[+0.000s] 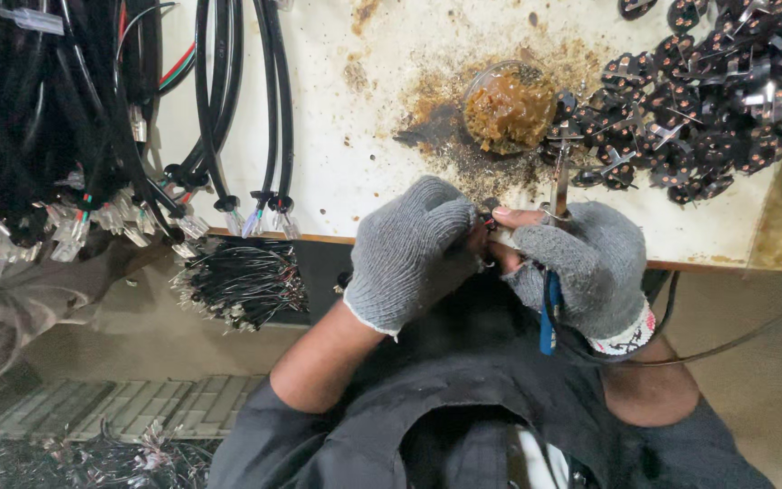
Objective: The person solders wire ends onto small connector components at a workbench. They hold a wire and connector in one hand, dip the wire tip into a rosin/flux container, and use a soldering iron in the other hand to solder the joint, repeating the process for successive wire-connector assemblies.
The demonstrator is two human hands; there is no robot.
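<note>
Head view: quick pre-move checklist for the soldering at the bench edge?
1. Left hand in grey knit glove pinching the small black part: ok.
2. Right hand gripping the blue-handled soldering iron: ok.
3. Iron tip position on the part: cannot tell, hidden between the hands.
4. Round dish of brown flux paste within reach on the stained white bench top: ok.
5. Pile of black connector parts kept apart from the hands: ok.
6. Right fingertip bare beside the iron: not ok.
</note>
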